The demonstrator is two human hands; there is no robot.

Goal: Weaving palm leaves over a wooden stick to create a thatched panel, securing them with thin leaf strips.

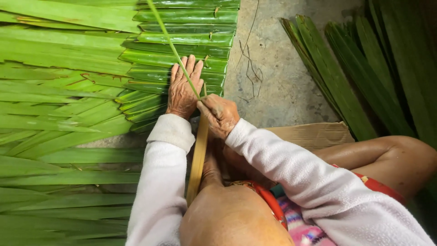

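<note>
Head view: two hands, left hand (182, 91) flat on folded leaves (182, 50), right hand (219, 116) pinching one strip (170, 43).

I see free room: bare concrete floor (282, 86) right of the hands | left: folded leaf row (182, 50) and loose leaves (59, 114) cover the ground | far right: leaf bundle (364, 77) blocks | near: cardboard (314, 134) and knee (396, 155) close the way | centre: wooden slat (198, 159) stands between my forearms

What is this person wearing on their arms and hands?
Both arms are covered by long, loose, pale whitish sleeves with ribbed cuffs ending at the wrists. The left hand and right hand are bare, with no gloves, rings or watch showing.
</note>
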